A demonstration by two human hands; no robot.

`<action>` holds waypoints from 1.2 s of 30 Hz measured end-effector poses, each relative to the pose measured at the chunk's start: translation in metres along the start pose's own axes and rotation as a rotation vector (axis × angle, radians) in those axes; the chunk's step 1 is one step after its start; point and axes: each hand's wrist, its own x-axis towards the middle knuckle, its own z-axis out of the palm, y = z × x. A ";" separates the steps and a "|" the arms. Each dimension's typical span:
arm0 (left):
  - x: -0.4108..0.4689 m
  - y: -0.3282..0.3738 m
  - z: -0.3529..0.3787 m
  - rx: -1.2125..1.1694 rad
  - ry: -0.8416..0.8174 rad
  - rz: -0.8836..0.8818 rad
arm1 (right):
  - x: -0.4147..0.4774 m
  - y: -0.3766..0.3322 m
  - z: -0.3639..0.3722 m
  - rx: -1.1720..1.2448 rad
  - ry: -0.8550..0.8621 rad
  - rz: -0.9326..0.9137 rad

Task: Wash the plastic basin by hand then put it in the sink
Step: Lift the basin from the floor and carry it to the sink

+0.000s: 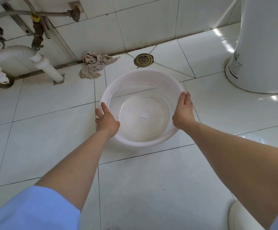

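A white translucent plastic basin (145, 83) sits low over the tiled floor, in the middle of the head view. Its inside holds nothing but a small white square label on the bottom. My left hand (106, 121) lies on the basin's left rim with the fingers spread down its outer side. On the right rim my right hand (183, 112) presses flat, fingers together. The basin is held between the two hands. No sink shows in this view.
A brass floor drain (143, 59) lies just behind the basin, near the wall. A crumpled beige rag (95, 64) is at the wall's foot. Pipes and valves (37, 35) crowd the left wall. A white ceramic pedestal (261, 47) stands at the right.
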 end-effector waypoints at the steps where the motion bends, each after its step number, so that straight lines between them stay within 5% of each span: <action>1: 0.001 0.001 0.000 -0.004 0.008 -0.014 | 0.000 0.000 -0.001 0.004 0.011 -0.005; 13: 0.007 0.029 -0.022 -0.353 0.068 -0.427 | -0.006 -0.004 -0.011 -0.168 0.236 -0.081; 25: -0.006 0.040 -0.071 -0.682 0.236 -0.544 | -0.022 -0.043 -0.057 -0.107 0.348 -0.212; 36: -0.093 0.086 -0.169 -0.628 0.200 -0.641 | -0.091 -0.105 -0.164 -0.125 0.314 -0.172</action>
